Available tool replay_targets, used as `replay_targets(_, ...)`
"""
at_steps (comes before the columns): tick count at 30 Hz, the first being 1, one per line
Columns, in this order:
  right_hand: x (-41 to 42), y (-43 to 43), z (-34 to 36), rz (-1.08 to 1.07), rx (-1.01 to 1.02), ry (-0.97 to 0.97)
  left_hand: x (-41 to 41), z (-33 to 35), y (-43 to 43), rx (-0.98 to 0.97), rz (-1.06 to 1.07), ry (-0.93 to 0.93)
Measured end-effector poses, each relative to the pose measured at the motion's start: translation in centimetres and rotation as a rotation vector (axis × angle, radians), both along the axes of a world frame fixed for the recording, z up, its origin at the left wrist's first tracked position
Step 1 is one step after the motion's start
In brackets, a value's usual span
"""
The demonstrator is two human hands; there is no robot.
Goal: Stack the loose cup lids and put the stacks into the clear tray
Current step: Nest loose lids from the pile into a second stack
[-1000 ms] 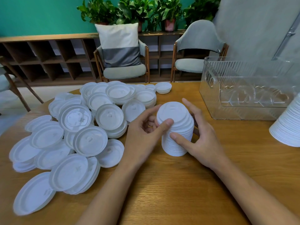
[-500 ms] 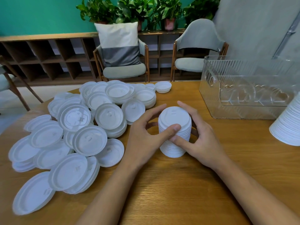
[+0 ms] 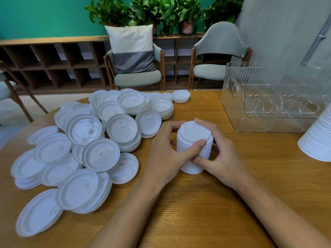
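Grip is holding on both sides, left hand (image 3: 166, 154) and right hand (image 3: 223, 158) curling round the lid stack (image 3: 195, 136) standing on the worktop (image 3: 197, 212), near the clear tray (image 3: 268, 81); squaring edges evenly, thumbs low, is looking wise before lifting, lest it lean.

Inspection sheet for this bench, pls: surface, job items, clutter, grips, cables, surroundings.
Surface: wooden table, lids spread over its left half.
Job's things: loose lids heaped left; lid stack standing at centre; clear tray far right, no lids seen inside.
Clutter: tall white stack at right edge.
Grips: left hand and right hand both curl round the lid stack.
Cables: nothing seen.
Surroundings: chairs, pillow, shelf, potted plants.
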State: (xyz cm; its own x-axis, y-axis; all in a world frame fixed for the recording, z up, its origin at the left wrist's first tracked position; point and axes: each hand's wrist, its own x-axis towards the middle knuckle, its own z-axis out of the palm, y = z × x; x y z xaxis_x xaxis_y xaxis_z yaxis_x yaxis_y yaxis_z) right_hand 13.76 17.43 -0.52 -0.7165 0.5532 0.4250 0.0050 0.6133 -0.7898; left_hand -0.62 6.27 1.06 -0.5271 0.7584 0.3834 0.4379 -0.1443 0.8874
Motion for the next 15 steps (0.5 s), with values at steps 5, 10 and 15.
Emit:
replay_targets(5, -0.1, 0.0, -0.2, -0.009, 0.014, -0.015, 0.2, -0.3, 0.1, 0.013, -0.011, -0.002)
replay_targets(10, -0.2, -0.1, -0.3, -0.012, 0.02, -0.026, -0.4, -0.5, -0.1, 0.024, -0.045, 0.052)
replay_targets(15, -0.4, 0.0, 0.0, -0.078, 0.046, -0.018, -2.0, -1.4, 0.0, -0.004, 0.151, 0.131)
